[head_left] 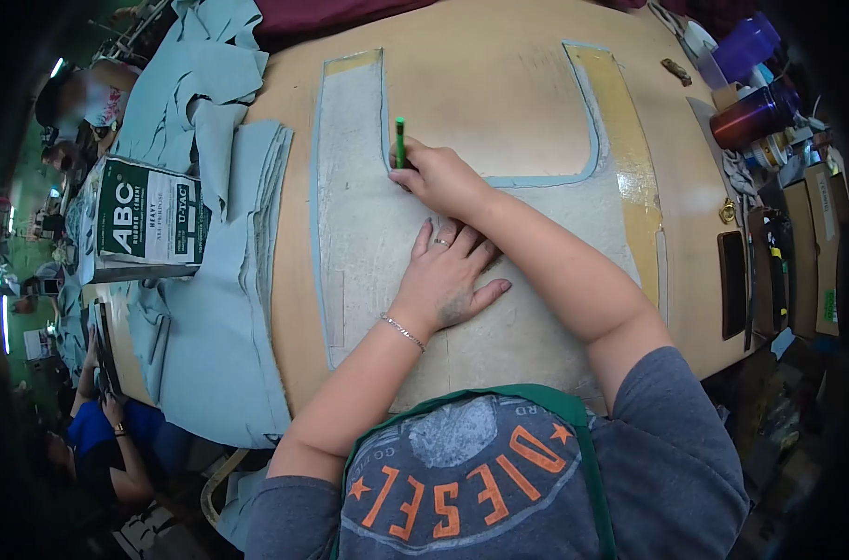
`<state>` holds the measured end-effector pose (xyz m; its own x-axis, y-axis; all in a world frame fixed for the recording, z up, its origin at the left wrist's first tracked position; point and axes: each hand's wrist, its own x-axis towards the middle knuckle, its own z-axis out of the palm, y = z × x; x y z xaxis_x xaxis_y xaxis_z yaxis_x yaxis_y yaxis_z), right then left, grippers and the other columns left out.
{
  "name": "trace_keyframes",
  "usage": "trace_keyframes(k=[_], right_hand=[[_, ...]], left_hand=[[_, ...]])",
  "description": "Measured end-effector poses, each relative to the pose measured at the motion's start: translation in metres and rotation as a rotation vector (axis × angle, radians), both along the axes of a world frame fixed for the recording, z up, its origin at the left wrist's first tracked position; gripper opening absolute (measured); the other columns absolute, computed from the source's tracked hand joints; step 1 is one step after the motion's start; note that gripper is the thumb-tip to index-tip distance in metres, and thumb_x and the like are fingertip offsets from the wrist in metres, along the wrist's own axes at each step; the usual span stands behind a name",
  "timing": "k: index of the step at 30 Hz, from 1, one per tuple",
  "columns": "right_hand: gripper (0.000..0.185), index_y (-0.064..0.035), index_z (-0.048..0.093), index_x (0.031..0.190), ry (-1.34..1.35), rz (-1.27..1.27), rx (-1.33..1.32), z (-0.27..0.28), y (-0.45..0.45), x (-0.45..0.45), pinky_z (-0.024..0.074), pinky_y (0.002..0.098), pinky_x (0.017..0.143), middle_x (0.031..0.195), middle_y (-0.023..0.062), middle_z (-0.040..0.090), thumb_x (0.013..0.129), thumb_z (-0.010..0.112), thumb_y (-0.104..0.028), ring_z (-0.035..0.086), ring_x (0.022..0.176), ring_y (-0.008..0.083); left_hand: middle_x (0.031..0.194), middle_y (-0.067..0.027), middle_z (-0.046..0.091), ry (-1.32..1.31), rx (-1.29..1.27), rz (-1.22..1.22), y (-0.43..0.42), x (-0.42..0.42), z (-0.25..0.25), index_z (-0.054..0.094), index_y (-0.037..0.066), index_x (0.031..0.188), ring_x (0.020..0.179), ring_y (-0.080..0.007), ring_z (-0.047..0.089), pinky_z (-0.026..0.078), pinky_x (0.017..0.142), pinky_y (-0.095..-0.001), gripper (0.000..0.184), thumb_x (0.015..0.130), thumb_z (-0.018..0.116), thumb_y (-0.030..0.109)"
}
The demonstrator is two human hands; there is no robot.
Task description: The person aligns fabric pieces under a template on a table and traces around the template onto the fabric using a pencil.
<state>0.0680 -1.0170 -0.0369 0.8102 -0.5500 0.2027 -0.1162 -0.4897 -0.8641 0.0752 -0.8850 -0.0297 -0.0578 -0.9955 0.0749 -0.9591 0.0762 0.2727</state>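
Note:
My right hand (438,177) grips a green pencil (400,140), held upright at the inner left edge of a U-shaped pale template (354,187). The template lies flat on the table, with a yellowish strip on its right arm and a thin rim of light blue leather showing around its edges. Lower down, my left hand (452,275) rests flat on the template with its fingers spread. My right forearm passes just above the left fingertips and partly covers them. The pencil's tip is hidden by my right fingers.
To the left stand a rubber cement can (149,215) and stacked light blue leather sheets (224,345). At the right edge lie a dark phone (732,285), a purple tumbler (756,114) and a purple cup (746,47). Other people (117,439) sit at far left.

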Motion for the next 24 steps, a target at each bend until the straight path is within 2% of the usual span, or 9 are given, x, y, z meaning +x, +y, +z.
trace_keyframes(k=[1,4,7,10,12,15,18,22,24], right_hand=[[0.021,-0.0016,0.050,0.093,0.022,0.033,0.025,0.002,-0.002,0.004,0.0446,0.0413,0.065,0.078,0.0217,0.059,0.080,0.056,-0.017,0.057,0.075,0.0386],[0.018,-0.0030,0.051,0.092,0.058,0.009,-0.006,0.002,-0.001,-0.010,0.0448,0.0359,0.063,0.077,0.0177,0.058,0.079,0.058,-0.014,0.058,0.071,0.0319],[0.018,-0.0021,0.050,0.092,0.081,-0.071,-0.214,-0.006,-0.012,-0.057,0.0445,0.0344,0.067,0.083,0.0180,0.057,0.079,0.058,-0.013,0.057,0.077,0.0313],[0.017,-0.0006,0.050,0.090,0.080,-0.170,-0.250,-0.005,-0.041,-0.114,0.0442,0.0325,0.071,0.084,0.0154,0.055,0.080,0.058,-0.011,0.057,0.082,0.0268],[0.014,0.0006,0.054,0.085,0.086,-0.301,-0.081,0.006,-0.053,-0.148,0.0450,0.0344,0.073,0.082,0.0154,0.058,0.078,0.058,-0.011,0.057,0.078,0.0284],[0.011,0.0010,0.053,0.086,0.030,-0.302,0.143,-0.003,-0.087,-0.188,0.0453,0.0307,0.074,0.083,0.0113,0.060,0.081,0.056,-0.008,0.059,0.079,0.0216],[0.012,0.0016,0.051,0.089,0.021,-0.300,0.219,-0.005,-0.111,-0.198,0.0456,0.0283,0.073,0.083,0.0087,0.061,0.083,0.054,-0.008,0.060,0.080,0.0161],[0.009,-0.0013,0.046,0.094,0.182,-0.244,0.143,-0.001,-0.155,-0.190,0.0456,0.0261,0.074,0.084,0.0059,0.058,0.087,0.049,-0.006,0.056,0.080,0.0122],[0.010,-0.0020,0.047,0.095,0.163,-0.246,0.173,0.000,-0.175,-0.181,0.0458,0.0257,0.073,0.082,0.0056,0.059,0.087,0.050,-0.008,0.057,0.077,0.0117]], left_hand=[[0.124,-0.0109,0.039,0.005,0.015,0.002,0.000,0.000,0.000,0.052,0.014,0.112,0.120,-0.0318,0.030,0.024,0.094,-0.0561,0.050,0.075,0.051,0.048],[0.124,-0.0096,0.039,0.006,0.053,0.027,-0.001,-0.002,0.002,0.051,0.014,0.113,0.121,-0.0309,0.031,0.024,0.094,-0.0579,0.051,0.075,0.051,0.048],[0.130,-0.0067,0.035,-0.012,0.059,0.036,-0.002,-0.006,0.004,0.045,0.019,0.122,0.125,-0.0279,0.026,0.023,0.094,-0.0583,0.056,0.075,0.052,0.048],[0.135,-0.0051,0.031,-0.055,0.082,0.034,-0.002,-0.005,0.004,0.039,0.022,0.127,0.128,-0.0271,0.023,0.022,0.096,-0.0573,0.060,0.075,0.052,0.048],[0.135,-0.0049,0.031,-0.054,0.077,0.039,-0.002,-0.005,0.005,0.039,0.022,0.127,0.128,-0.0274,0.023,0.021,0.097,-0.0569,0.060,0.075,0.052,0.048],[0.135,-0.0058,0.031,-0.074,0.091,0.042,-0.002,-0.007,0.006,0.039,0.022,0.128,0.128,-0.0278,0.023,0.020,0.097,-0.0567,0.060,0.075,0.052,0.048],[0.136,-0.0060,0.030,-0.089,0.096,0.043,-0.002,-0.008,0.007,0.038,0.021,0.129,0.128,-0.0277,0.022,0.020,0.098,-0.0566,0.061,0.076,0.052,0.048],[0.136,-0.0059,0.030,-0.089,0.114,0.047,-0.003,-0.009,0.006,0.039,0.021,0.128,0.129,-0.0275,0.022,0.019,0.098,-0.0564,0.061,0.075,0.053,0.047],[0.136,-0.0060,0.030,-0.088,0.128,0.049,-0.003,-0.008,0.007,0.040,0.021,0.128,0.129,-0.0275,0.021,0.019,0.098,-0.0565,0.061,0.074,0.053,0.047]])
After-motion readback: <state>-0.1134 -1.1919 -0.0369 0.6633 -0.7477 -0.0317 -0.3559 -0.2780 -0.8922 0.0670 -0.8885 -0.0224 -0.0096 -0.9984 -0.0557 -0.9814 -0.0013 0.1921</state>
